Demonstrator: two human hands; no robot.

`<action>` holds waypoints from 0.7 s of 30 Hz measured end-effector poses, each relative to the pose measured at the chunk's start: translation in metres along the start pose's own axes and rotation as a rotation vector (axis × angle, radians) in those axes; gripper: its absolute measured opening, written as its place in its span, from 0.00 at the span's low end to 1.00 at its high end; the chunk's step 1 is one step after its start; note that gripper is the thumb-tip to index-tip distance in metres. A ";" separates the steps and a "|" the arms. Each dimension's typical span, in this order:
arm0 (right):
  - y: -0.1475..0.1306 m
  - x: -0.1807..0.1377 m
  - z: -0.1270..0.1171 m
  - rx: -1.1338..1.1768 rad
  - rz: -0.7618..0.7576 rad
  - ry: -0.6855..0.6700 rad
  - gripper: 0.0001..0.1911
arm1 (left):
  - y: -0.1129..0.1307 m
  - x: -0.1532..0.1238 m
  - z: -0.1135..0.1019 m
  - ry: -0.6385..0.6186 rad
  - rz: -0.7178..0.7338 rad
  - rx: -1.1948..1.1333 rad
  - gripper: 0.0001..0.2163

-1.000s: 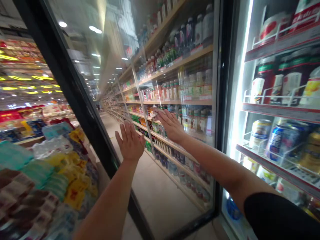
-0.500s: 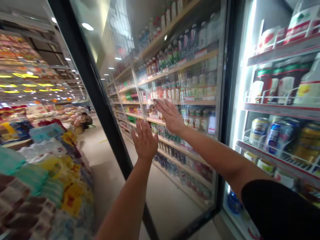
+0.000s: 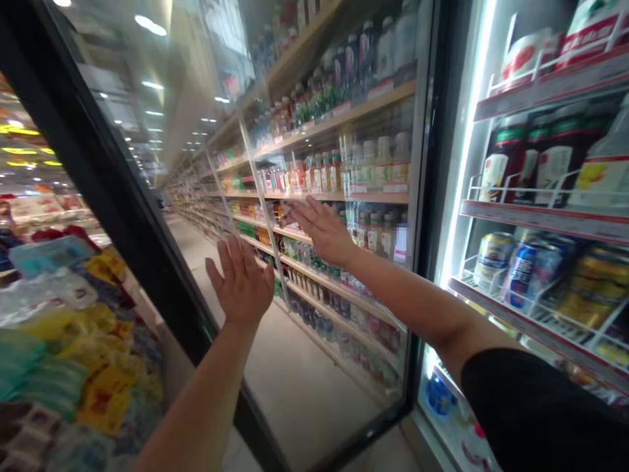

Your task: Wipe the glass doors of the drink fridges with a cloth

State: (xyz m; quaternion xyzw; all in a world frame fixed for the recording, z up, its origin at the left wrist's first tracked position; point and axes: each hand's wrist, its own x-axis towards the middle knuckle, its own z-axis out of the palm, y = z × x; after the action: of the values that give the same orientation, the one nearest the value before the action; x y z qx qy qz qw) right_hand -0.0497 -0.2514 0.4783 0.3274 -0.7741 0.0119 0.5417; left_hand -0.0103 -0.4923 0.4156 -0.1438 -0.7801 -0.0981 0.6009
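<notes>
A tall glass door with a black frame stands ajar in front of me. Flat against the glass, or very near it, my left hand has its fingers spread and holds nothing. My right hand is higher and further right, fingers stretched out, palm towards the same pane. A faint reflection shows by its fingertips; whether either palm really touches cannot be told. Shelves of bottles show in the pane behind both hands. To the right is the lit inside of a fridge, with its shelves in view.
Dark bottles and cans stand on the fridge's wire-edged shelves. Left of the door frame lie piled packs, among them yellow bags. A pale floor shows through the glass.
The door's free edge has shifted left and looks larger. Both hands have moved left in view with the pane, the left one more. The fridge shelves have slid slightly left.
</notes>
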 end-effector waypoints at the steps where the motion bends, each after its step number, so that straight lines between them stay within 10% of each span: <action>1: 0.013 -0.005 -0.001 0.010 0.037 0.040 0.33 | 0.000 0.001 0.000 -0.018 -0.015 0.019 0.35; 7: 0.088 -0.033 -0.005 0.132 0.204 0.224 0.35 | 0.001 0.005 0.002 -0.064 -0.018 0.169 0.37; 21: 0.094 -0.055 -0.001 0.100 0.144 0.157 0.32 | -0.014 0.007 0.013 -0.065 0.085 0.351 0.39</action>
State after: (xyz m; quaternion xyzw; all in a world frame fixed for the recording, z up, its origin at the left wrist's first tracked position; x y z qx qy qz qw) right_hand -0.0868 -0.1502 0.4640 0.2956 -0.7491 0.1149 0.5817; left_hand -0.0284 -0.5005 0.4193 -0.0726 -0.7976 0.0696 0.5947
